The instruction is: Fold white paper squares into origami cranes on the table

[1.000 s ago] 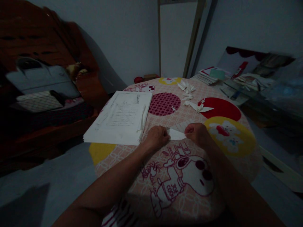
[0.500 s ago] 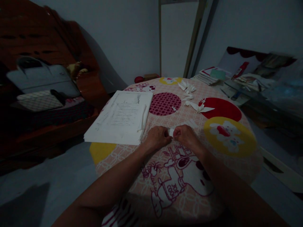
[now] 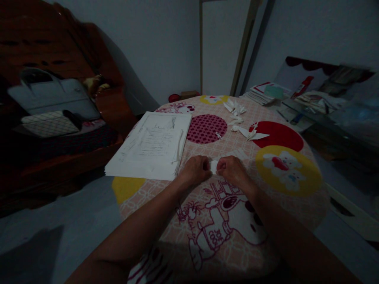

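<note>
And here, at the near side of the round table (image 3: pixel 302 209), both hands are in close: the left hand (image 3: pixel 195 169) and the right hand (image 3: pixel 232 169), curled, knuckles up, side by side with just a sliver between them. In that gap sits the small white paper (image 3: pixel 213 167), down by the cloth, pinched from either side between thumbs and fingers. How the fingertips lie on it I can't tell; the knuckles hide them. A grip from both sides makes sense for something that small and light, I'd say: each hand steadies what the other one presses. The forearms slant in from both sides, so the paper lies on the midline, right under the eyes.

Over to the left, the stack of paper (image 3: pixel 148 148) lies just beside the left hand, squared up flat, clear of the elbows yet handy, by my reckoning. A thin strip of paper (image 3: pixel 179 146) rests along its right edge.

Beyond the hands, a folded paper bird (image 3: pixel 251 134) lies partly over the red circle, wings spread, with more folded papers (image 3: pixel 234 106) gathered near the far edge. Probably they're up there so that no sleeve or wrist crushes those creased points!
</note>
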